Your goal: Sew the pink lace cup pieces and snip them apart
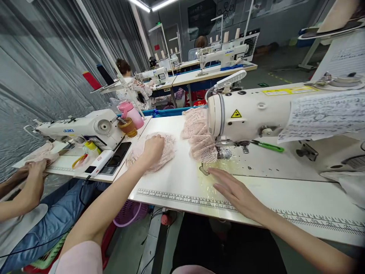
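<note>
The person's left hand (154, 149) is down on a heap of pale pink lace (169, 149), fingertips hidden from me. The right hand (235, 189), fingers extended, is beside a small metal loop (203, 170), near more lace (199, 135) bunched at the sewing machine (248, 114).

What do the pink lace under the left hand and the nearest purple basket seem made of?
Pink lace: matte-looking textile, by its openwork and soft folds; fibre unclear.
Purple basket: probably plastic with a slight sheen, by its perforated wall and smooth rim.

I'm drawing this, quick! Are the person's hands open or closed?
Left hand: curled on pink lace; grip hidden, can't tell.
Right hand: open, holding nothing visible.
</note>
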A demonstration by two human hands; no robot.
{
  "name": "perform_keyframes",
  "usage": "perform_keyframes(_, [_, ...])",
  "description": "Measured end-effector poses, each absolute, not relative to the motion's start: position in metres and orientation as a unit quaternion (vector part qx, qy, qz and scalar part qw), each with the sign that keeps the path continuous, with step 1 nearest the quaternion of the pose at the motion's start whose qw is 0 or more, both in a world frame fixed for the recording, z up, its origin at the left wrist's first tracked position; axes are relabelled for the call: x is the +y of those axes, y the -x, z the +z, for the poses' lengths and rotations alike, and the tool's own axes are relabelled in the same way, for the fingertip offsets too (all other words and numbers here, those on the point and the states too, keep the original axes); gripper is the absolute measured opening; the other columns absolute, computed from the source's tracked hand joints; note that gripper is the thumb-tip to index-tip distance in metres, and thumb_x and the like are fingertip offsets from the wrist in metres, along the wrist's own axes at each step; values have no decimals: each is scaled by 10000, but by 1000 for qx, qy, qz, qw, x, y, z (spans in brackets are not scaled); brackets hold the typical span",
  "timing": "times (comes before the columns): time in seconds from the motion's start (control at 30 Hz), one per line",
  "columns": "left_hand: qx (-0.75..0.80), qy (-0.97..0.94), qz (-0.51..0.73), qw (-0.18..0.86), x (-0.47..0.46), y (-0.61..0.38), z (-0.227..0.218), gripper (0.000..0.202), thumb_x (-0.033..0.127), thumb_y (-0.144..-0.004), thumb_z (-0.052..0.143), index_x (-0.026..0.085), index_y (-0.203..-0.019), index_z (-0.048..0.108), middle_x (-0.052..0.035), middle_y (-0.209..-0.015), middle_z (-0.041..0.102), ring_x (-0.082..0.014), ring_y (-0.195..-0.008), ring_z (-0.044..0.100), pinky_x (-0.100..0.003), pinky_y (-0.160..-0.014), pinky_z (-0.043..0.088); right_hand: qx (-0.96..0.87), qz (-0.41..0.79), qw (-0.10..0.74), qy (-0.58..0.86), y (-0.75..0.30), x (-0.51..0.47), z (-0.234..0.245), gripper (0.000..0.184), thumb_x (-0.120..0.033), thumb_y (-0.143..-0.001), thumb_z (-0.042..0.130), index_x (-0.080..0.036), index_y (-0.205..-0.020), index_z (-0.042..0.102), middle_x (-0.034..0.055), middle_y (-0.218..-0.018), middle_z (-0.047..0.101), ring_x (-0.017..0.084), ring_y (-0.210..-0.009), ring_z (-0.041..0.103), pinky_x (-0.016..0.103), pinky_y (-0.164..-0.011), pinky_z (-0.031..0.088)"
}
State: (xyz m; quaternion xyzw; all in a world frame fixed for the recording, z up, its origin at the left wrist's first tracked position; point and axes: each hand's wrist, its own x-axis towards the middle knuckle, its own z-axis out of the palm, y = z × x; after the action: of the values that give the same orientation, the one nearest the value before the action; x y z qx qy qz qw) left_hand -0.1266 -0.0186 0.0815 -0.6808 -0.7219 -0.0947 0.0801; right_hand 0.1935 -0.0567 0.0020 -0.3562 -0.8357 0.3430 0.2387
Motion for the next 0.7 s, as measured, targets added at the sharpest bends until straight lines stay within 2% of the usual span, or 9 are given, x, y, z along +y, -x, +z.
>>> perform_keyframes(0.07, [-740,661,-104,69,-13,125,79,159,131,-780,494,134,-756,650,-170,-883,653,-321,-902,624,-436,-811,457,-826,363,242,356,-193,-56,4,472,-542,-963,328,-357,-1379,451,-1,-1442,471,242,-1335,434,449,-1099,398])
perform_keyframes(0.17, [-759,632,-149,53,-11,133,81,103,156,-748,542,155,-707,636,-140,-851,664,-300,-893,623,-408,-816,445,-820,376,253,350,-193,-55,4,461,-542,-965,328,-345,-1357,471,-3,-1420,493,226,-1320,448,422,-1098,394])
perform_keyframes(0.27, [-770,596,-227,19,-7,149,88,63,188,-736,587,167,-729,645,-75,-773,666,-238,-815,623,-347,-774,457,-815,386,257,347,-195,-54,0,476,-551,-965,315,-326,-1352,476,6,-1419,494,222,-1324,439,426,-1107,379])
perform_keyframes(0.33, [-775,558,-296,-10,-3,165,94,87,213,-777,588,155,-798,649,-36,-748,654,-183,-735,614,-306,-716,473,-813,393,259,343,-195,-54,0,486,-558,-964,309,-316,-1350,481,15,-1419,494,226,-1322,440,437,-1109,374])
perform_keyframes(0.47, [-775,470,-416,-68,-5,202,103,253,360,-925,538,127,-995,607,-32,-874,635,-128,-719,604,-293,-663,516,-808,405,266,334,-195,-54,3,510,-564,-961,315,-282,-1348,490,40,-1413,501,244,-1317,446,454,-1101,378])
perform_keyframes(0.6, [-764,425,-470,-119,-25,227,99,311,400,-928,551,127,-1069,598,-52,-991,632,-162,-832,629,-336,-726,548,-801,418,263,338,-195,-55,4,505,-566,-961,322,-285,-1344,494,35,-1419,494,247,-1318,442,456,-1100,377])
perform_keyframes(0.7, [-753,408,-503,-115,-32,231,93,313,380,-921,566,129,-1104,593,-61,-1056,625,-188,-897,628,-364,-766,551,-803,416,263,335,-195,-54,0,510,-577,-954,333,-292,-1344,496,36,-1418,495,257,-1320,440,470,-1099,375])
